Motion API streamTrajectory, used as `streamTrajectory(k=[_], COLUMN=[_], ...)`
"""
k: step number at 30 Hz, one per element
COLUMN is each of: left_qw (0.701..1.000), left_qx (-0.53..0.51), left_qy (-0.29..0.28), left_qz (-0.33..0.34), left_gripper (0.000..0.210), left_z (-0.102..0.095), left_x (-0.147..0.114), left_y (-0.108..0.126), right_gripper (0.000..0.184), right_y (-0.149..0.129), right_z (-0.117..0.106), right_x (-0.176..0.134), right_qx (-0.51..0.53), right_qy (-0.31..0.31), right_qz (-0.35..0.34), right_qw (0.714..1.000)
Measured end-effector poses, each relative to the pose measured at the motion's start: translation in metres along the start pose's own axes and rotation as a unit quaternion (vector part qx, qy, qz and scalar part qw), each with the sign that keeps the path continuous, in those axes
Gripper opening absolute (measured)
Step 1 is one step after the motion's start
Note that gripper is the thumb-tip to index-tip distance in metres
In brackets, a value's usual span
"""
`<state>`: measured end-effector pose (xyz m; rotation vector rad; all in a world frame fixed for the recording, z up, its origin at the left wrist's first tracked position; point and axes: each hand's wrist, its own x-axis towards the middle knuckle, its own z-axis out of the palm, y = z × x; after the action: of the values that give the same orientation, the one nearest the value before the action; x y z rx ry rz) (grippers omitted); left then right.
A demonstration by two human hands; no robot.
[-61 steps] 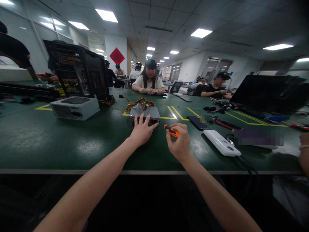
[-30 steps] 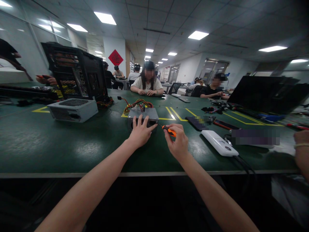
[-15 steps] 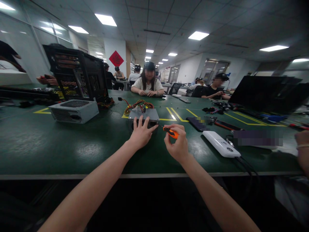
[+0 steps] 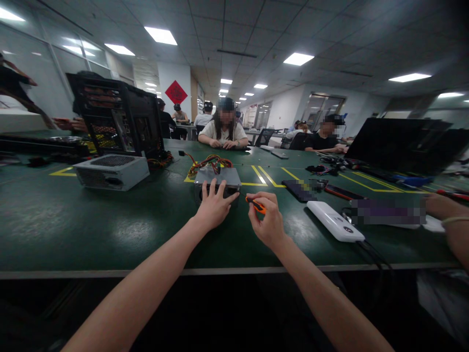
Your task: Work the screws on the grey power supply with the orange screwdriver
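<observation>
A grey metal computer power supply (image 4: 231,177) sits on the green table in front of me, its coloured cable bundle (image 4: 212,161) heaped at the far side. My left hand (image 4: 212,208) lies on its top and near face with the fingers spread. In my right hand (image 4: 268,217) is a screwdriver with an orange and black handle (image 4: 259,207), gripped between thumb and fingers. The thin shaft points left toward the right near corner of the power supply. Whether the tip touches a screw is too small to tell.
To the left are a second power supply (image 4: 113,172) and a black open computer case (image 4: 120,117). On the right lie a white power bank (image 4: 334,221), a dark phone (image 4: 298,189) and a large black panel (image 4: 399,144). A person sits opposite; another person's hand (image 4: 437,210) reaches in at right.
The screwdriver handle has turned in my right hand, and the fingers now cover more of it. My left hand stays on the power supply. The neighbour's hand at right has moved further in.
</observation>
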<state>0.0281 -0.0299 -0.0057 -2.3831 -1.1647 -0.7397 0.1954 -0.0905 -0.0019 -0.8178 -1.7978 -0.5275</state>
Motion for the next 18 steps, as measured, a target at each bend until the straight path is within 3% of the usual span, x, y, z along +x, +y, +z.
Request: streamTrajectory(k=[9, 13, 15, 18], left_qw=[1.000, 1.000, 1.000, 1.000], left_qx=[0.011, 0.011, 0.005, -0.012], left_qy=[-0.006, -0.005, -0.007, -0.006], left_qz=[-0.002, -0.002, 0.002, 0.004], left_gripper=[0.046, 0.047, 0.048, 0.045], left_z=[0.000, -0.002, -0.002, -0.001], left_x=[0.001, 0.001, 0.000, 0.000], left_y=[0.000, 0.000, -0.001, -0.001], right_gripper=[0.041, 0.034, 0.029, 0.025], right_y=[0.000, -0.001, 0.002, 0.017], right_z=[0.001, -0.006, -0.009, -0.004], right_x=[0.006, 0.017, 0.025, 0.037], right_qx=[0.061, 0.075, 0.093, 0.176], right_qy=[0.038, 0.113, 0.159, 0.156], right_qz=[0.015, 0.026, 0.088, 0.283], right_qw=[0.997, 0.990, 0.979, 0.930])
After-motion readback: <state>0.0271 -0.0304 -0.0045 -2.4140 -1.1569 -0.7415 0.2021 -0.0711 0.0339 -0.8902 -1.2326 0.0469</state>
